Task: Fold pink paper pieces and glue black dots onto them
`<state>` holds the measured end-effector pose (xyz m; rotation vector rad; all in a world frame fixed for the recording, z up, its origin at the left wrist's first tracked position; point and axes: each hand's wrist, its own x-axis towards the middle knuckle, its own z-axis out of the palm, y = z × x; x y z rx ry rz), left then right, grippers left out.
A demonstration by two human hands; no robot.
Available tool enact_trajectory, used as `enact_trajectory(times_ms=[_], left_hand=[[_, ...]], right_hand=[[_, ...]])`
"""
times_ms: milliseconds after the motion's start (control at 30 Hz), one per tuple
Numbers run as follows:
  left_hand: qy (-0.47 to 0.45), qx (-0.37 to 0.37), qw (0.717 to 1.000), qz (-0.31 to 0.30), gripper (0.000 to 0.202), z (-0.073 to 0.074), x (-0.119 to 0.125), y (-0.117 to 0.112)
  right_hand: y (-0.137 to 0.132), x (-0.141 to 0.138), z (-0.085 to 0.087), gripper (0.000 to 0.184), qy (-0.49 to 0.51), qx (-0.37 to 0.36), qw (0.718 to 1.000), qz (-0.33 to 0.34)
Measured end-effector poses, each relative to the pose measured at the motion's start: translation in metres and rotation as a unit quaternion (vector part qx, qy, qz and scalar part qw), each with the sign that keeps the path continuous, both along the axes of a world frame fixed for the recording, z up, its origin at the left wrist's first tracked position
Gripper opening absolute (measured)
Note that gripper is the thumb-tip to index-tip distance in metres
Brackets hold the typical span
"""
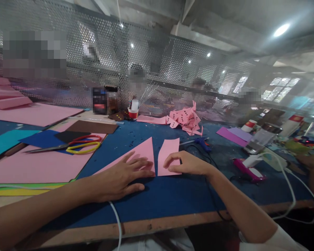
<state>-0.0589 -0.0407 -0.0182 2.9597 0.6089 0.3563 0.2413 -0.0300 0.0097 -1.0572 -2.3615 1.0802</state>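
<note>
Head view: left hand (120,177), right hand (186,164) touch blank pink pieces (144,153).

I count two hands of mine on one counter (172,198): left hand (120,176) and right hand (188,164). Two cut pink pieces lie under them, a triangle (140,153) and a curved piece (170,153). One pair of scissors (75,144). Two paper cups: middle cup (133,112), right cup (249,125). One heap of punched pink scraps (185,120). One brown sheet (92,127). Two purple sheets (231,135).
</note>
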Motion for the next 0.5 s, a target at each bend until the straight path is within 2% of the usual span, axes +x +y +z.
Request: enact_trajectory(times_ms=[200,300,367,433,500], left_hand=[[-0.024,-0.036,0.999,0.000,0.048,0.002,-0.002,-0.001],[-0.094,-0.112,0.988,0.048,0.057,0.003,-0.002,-0.001],[-0.182,-0.216,0.955,0.091,0.059,0.005,0.001,-0.001],[-0.280,-0.338,0.892,0.113,0.058,0.006,0.004,0.001],[-0.353,-0.426,0.825,0.118,0.058,0.006,0.008,0.004]], right_hand=[[-0.008,-0.014,0.002,0.018,0.063,0.108,0.989,-0.075],[-0.012,-0.025,0.003,0.018,0.081,0.145,0.982,-0.091],[-0.015,-0.033,0.004,0.018,0.085,0.155,0.981,-0.083],[-0.018,-0.042,0.005,0.018,0.087,0.159,0.981,-0.071],[-0.021,-0.051,0.007,0.018,0.088,0.156,0.982,-0.053]])
